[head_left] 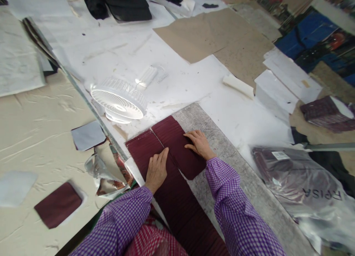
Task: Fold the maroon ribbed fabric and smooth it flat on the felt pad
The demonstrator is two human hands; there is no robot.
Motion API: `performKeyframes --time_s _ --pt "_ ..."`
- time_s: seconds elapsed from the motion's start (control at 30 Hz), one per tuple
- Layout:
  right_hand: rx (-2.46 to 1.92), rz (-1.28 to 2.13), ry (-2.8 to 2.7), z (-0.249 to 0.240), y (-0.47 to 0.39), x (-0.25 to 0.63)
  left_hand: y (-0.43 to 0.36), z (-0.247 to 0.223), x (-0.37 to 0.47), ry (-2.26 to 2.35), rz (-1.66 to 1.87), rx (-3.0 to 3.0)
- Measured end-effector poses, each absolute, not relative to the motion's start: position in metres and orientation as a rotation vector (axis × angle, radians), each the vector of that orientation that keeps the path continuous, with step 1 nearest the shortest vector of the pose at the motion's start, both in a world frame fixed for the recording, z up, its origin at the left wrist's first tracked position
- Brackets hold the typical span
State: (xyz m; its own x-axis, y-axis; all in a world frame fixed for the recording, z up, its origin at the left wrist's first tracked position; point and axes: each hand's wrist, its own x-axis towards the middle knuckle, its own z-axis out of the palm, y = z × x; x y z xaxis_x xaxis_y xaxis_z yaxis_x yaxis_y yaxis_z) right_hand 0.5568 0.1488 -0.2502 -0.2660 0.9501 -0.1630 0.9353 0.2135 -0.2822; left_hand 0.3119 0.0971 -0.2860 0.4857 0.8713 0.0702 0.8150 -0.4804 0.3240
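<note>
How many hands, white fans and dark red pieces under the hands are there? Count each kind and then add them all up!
Hands: 2 (left hand, right hand)
Dark red pieces under the hands: 2 (long piece, short piece)
White fan: 1
Total: 5

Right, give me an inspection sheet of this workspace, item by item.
Surface: white-covered tabletop; mottled grey board under the work.
Work pieces: long maroon strip and shorter maroon piece, lying side by side.
Clutter: white fan, brown paper, black fabric, maroon bundle in clear plastic.
Hands: left hand on the long strip; right hand on the shorter piece; both open.
Cables: nothing seen.
Surroundings: cream-covered surface at left, holding a maroon patch; blue item upper right, blurred.
</note>
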Motion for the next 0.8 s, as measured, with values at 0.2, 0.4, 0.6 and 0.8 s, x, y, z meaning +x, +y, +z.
performKeyframes --time_s 0.2,0.4,0.6,0.8 --pt "-1.839 0.56 -2.534 -0.249 0.169 0.56 0.097 -0.28 0.314 1.417 0.287 2.504" --pt "-1.885 0.713 -2.58 -0.249 0.182 0.56 0.098 -0.276 0.316 1.383 0.251 2.587" --pt "-1.89 0.709 -2.624 -0.246 0.182 0.559 0.098 -0.276 0.316 1.381 0.232 2.595" --pt "-1.89 0.711 -2.531 -0.249 0.173 0.56 0.096 -0.283 0.313 1.46 0.373 2.39"
